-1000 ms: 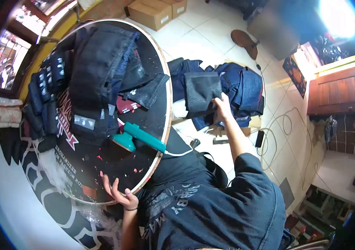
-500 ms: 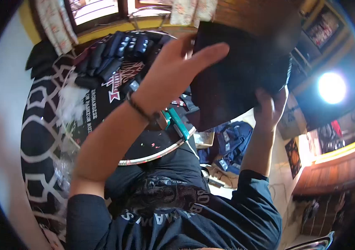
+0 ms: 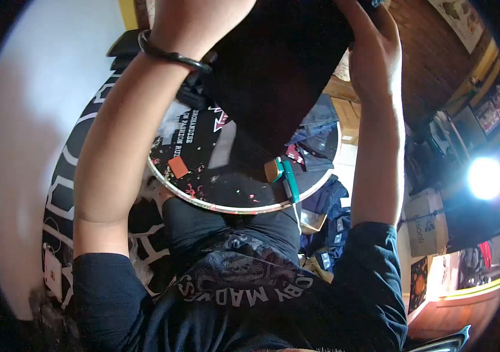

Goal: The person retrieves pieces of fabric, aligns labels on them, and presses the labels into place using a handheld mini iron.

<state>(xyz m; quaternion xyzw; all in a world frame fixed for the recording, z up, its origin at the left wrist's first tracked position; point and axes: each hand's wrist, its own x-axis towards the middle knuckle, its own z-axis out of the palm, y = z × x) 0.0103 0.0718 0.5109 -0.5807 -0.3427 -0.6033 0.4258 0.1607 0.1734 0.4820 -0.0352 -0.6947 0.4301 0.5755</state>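
A large piece of black cloth hangs raised over the round table, between my two hands at the top of the view. My right hand grips its right side, with fingers bent at the edge. The back of my left hand is by the cloth's left side, its fingers out of sight past the top edge. Below the cloth, a green handheld tool with a white cord lies near the rim of the round table.
An orange-red square and small scraps lie on the table. Folded denim is at its right side, and more dark clothes are heaped below on the right. A cardboard box and a bright lamp stand further right.
The black cloth, first a folded piece in my right hand at the clothes pile, is now lifted and spread high over the table. Both hands have risen, and the view has turned.
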